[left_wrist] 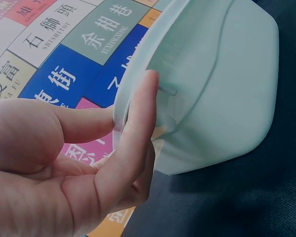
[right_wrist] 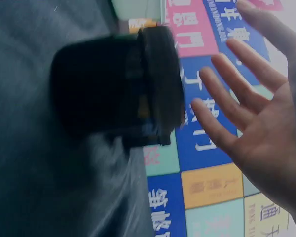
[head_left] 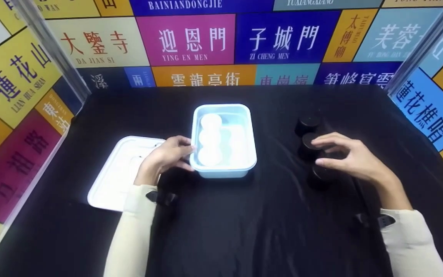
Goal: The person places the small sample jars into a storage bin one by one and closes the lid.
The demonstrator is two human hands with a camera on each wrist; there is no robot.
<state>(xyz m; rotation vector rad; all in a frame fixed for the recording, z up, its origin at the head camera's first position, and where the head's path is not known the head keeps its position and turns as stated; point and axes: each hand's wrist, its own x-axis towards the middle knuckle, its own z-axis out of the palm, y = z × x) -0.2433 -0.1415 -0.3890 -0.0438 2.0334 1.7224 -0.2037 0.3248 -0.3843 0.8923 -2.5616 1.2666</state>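
Note:
A pale blue-green plastic tub [head_left: 223,173] stands mid-table in the head view, with several glaring white round things [head_left: 210,138] inside. My left hand [head_left: 169,154] pinches the tub's left rim between thumb and fingers; in the left wrist view the rim lies between them, beside the tub wall [left_wrist: 237,89]. Three black lidded jars stand in a row on the right: a far jar [head_left: 308,124], a middle jar [head_left: 308,144] and a near jar [head_left: 323,173]. Over the nearer two hovers my right hand [head_left: 350,156], its fingers spread. The right wrist view shows the fingers apart from a jar [right_wrist: 103,89].
A white lid [head_left: 117,173] lies flat on the left, partly hidden by my left hand and sleeve. Black cloth [head_left: 221,231] covers the table. Printed panels [head_left: 192,42] stand behind and at both sides, with clear posts [head_left: 417,50] at the back corners.

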